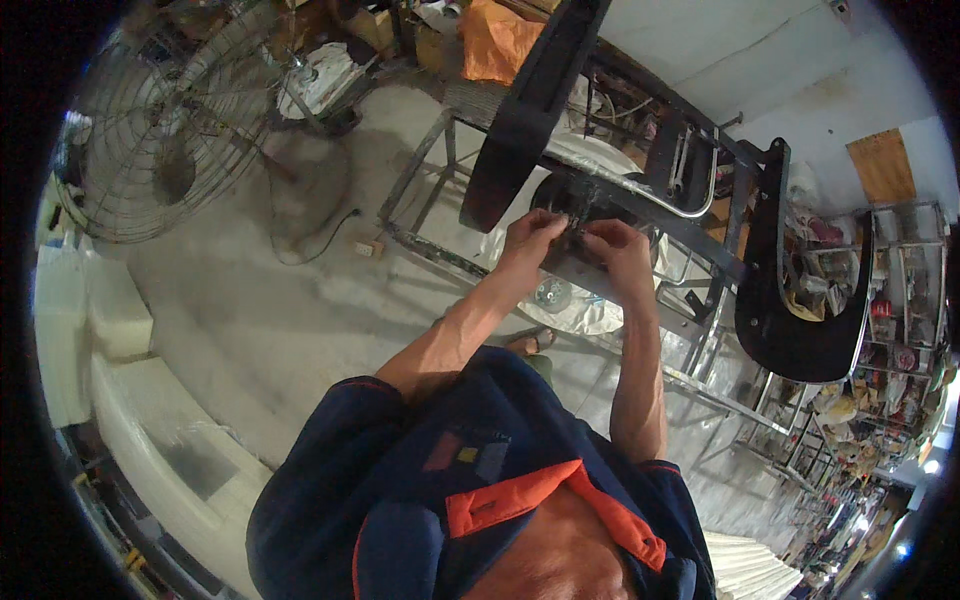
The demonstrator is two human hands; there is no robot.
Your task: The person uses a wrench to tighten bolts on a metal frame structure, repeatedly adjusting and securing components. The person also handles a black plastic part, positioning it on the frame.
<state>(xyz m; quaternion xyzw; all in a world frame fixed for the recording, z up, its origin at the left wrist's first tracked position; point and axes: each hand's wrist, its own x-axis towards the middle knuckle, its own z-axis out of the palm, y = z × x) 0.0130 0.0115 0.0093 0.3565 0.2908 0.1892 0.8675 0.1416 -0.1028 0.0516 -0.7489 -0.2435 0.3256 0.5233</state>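
My left hand (534,240) is closed in a pinch at a dark metal mechanism (578,200) in the middle of a black frame. Just to its right, my right hand (620,250) pinches at the same spot with bent fingers. What the fingertips hold is too small and dark to make out. The frame looks like part of a chair, with a black loop-shaped armrest (812,350) at the right and another black armrest (515,140) rising beside my left hand. A bent chrome bar (690,212) lies across the frame beyond my right hand.
A metal stand (440,255) supports the black frame. On the left, a large caged fan (165,115) stands on the floor, its cable trailing. White foam blocks (150,430) line the left side. Cluttered shelves (905,290) fill the right. An orange bag (497,42) sits at the back.
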